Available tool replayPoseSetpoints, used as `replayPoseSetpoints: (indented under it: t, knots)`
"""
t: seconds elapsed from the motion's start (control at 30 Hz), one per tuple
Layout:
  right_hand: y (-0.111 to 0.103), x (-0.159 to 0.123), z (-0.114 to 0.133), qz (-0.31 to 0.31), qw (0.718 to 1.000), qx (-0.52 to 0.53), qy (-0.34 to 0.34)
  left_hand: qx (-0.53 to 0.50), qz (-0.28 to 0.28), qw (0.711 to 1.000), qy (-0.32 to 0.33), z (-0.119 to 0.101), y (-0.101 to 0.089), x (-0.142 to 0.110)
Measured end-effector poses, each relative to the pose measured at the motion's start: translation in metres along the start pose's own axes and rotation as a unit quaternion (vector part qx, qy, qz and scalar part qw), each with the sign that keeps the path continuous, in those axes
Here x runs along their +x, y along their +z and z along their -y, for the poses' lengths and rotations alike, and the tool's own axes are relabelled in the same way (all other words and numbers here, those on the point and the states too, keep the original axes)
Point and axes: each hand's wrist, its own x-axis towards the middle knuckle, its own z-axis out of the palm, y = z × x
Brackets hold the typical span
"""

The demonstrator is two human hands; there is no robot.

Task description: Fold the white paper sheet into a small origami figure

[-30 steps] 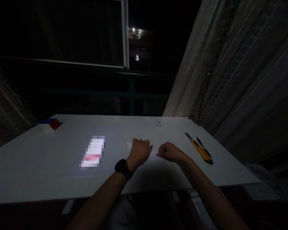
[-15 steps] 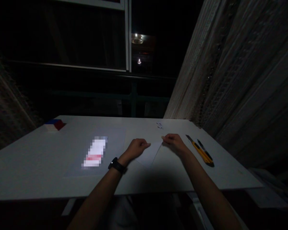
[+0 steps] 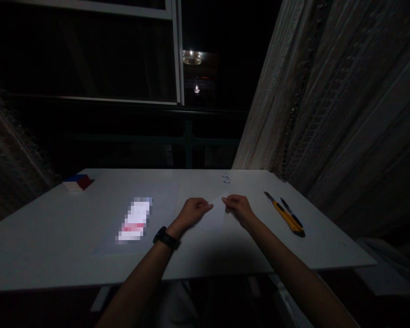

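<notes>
A small white sheet of paper (image 3: pixel 214 215) is held between both hands just above the white table (image 3: pixel 54 228). My left hand (image 3: pixel 191 211), with a black watch on its wrist, is closed and pinches the paper's left edge. My right hand (image 3: pixel 237 207) is closed and pinches the paper's upper right corner. The scene is dim.
A yellow utility knife (image 3: pixel 284 213) and a black pen (image 3: pixel 289 210) lie to the right of my hands. A lit, blurred-out rectangle (image 3: pixel 135 219) lies to the left. A red and blue block (image 3: pixel 77 181) sits at the far left corner. A rough wall (image 3: pixel 328 100) rises on the right.
My right hand lifted the paper's corner from the table, moved it up and right, then back left toward my left hand. My left hand stayed nearly in place.
</notes>
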Motion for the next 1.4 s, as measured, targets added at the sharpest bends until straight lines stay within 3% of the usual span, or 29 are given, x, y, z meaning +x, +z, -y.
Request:
replayPoseSetpoints:
  t: [0.3, 0.37, 0.5, 0.57, 1.17, 1.27, 1.4]
  knots:
    - [-0.012, 0.004, 0.002, -0.128, 0.990, 0.054, -0.015, -0.156, 0.086, 0.979, -0.099, 0.005, -0.001, 0.000]
    - [-0.011, 0.003, 0.002, -0.100, 0.994, 0.043, -0.010, -0.213, 0.073, 0.967, -0.116, 0.005, -0.001, 0.000]
    - [-0.007, -0.001, 0.003, 0.033, 0.998, -0.025, 0.045, -0.261, 0.021, 0.958, -0.120, 0.006, -0.003, 0.002]
    - [-0.006, -0.003, 0.004, 0.056, 0.996, -0.044, 0.055, -0.270, 0.003, 0.956, -0.116, 0.006, -0.005, 0.003]
    - [-0.010, -0.001, 0.004, 0.021, 0.998, -0.054, 0.033, -0.311, -0.045, 0.941, -0.124, 0.007, -0.006, 0.005]
    - [-0.012, 0.000, 0.003, 0.013, 0.998, -0.031, 0.045, -0.338, -0.029, 0.933, -0.116, 0.009, -0.006, 0.005]
    - [-0.013, 0.002, 0.000, -0.003, 0.997, 0.024, 0.074, -0.381, 0.036, 0.917, -0.113, 0.006, -0.010, 0.003]
